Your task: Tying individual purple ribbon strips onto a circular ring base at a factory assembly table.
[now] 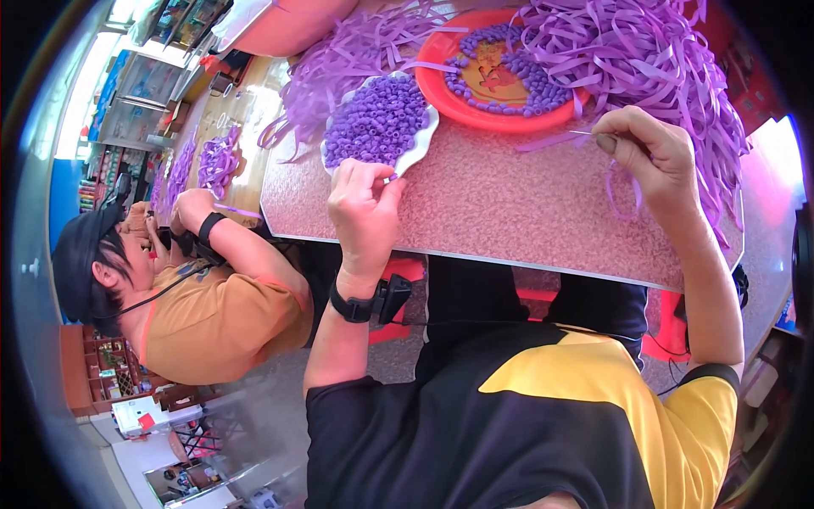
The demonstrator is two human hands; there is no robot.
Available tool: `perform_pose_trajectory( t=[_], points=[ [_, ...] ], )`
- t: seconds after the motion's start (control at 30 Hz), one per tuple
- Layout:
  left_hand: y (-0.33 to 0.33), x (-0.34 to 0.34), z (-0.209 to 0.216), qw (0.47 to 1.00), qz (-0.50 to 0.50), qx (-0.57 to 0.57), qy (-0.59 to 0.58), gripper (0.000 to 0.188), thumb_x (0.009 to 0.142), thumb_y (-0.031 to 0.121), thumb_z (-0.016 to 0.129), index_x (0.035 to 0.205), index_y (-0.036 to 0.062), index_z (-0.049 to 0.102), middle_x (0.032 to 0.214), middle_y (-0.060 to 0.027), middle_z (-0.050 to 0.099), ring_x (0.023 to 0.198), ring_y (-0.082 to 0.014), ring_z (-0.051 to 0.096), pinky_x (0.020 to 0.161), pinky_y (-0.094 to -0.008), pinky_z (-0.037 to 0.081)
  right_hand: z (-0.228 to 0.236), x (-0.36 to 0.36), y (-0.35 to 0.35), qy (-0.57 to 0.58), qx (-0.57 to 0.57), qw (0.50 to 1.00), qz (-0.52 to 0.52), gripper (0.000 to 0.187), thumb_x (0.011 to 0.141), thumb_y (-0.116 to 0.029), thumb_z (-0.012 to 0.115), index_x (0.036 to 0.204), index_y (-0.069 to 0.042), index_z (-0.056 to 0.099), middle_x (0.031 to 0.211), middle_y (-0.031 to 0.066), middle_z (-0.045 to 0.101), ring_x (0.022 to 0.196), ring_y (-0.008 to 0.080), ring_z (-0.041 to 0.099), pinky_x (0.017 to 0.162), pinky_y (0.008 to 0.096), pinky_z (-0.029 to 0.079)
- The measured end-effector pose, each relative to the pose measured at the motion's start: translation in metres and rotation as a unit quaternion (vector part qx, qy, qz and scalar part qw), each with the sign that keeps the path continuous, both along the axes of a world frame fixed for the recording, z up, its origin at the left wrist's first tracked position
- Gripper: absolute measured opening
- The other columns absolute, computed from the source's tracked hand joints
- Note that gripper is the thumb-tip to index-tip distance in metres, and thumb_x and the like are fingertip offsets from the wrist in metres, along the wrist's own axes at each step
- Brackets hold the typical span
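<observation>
Left hand (365,204) closed, thumb and forefinger pinching a small purple bead (391,177); it sits at the near edge of a white scalloped dish (420,153), which is heaped with loose purple beads (377,119); right hand (653,157) also closed, thumb and forefinger gripping a thin, pale needle (581,132), its tip pointing left toward the other hand; the two hands are well apart, both over the pink speckled table (509,204); a loop of purple ribbon (626,204) hangs below the right hand, though whether it joins the needle cannot be told.

Beyond and between the hands lies a red-orange plate (432,85) with a yellow centre; a curved row of purple beads (543,89) lies on it; a large tangle of purple ribbons (627,51) covers the table's right side and overlaps the plate; a second ribbon heap (356,51) lies behind the dish, near a pink basin (292,25).

The left wrist bears a black band (352,307); to the left a co-worker (220,322) in an orange top and dark cap sits at a wooden table (254,97), purple ribbon bundles (219,161) lying on it.
</observation>
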State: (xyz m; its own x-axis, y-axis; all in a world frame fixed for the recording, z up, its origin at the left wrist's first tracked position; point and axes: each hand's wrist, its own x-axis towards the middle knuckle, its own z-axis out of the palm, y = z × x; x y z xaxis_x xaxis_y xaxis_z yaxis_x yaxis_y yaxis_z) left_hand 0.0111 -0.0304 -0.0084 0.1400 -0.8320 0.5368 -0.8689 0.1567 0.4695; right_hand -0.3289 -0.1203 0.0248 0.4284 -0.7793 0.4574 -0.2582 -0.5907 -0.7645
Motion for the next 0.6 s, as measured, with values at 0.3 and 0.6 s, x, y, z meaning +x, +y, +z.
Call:
perform_pose_trajectory(
  t=[0.3, 0.6],
  points=[
    [-0.008, -0.071, 0.019, 0.828, -0.219, 0.089, 0.508, 0.016, 0.079, -0.012, 0.069, 0.091, -0.0019, 0.065, 0.094, -0.0115, 0.07, 0.067, -0.0081, 0.06, 0.057, -0.0193, 0.046, -0.001, 0.003, 0.002, 0.006, -0.037, 0.999, 0.033, 0.013, 0.084, 0.008, 0.06, 0.095, 0.002, 0.065, 0.078, 0.0051, 0.062, 0.073, 0.0116, 0.061, 0.067, 0.0245, 0.048],
    [-0.029, -0.126, 0.027, 0.742, -0.284, 0.128, 0.593, 0.015, 0.083, -0.01, 0.066, 0.097, -0.0038, 0.064, 0.091, -0.0129, 0.066, 0.063, -0.0121, 0.056, 0.054, -0.0239, 0.043, 0.005, -0.002, 0.003, -0.009, 0.002, 1.0, 0.029, 0.014, 0.084, 0.008, 0.064, 0.096, 0.002, 0.067, 0.081, 0.0066, 0.065, 0.075, 0.0126, 0.065, 0.069, 0.025, 0.051]
  ],
)
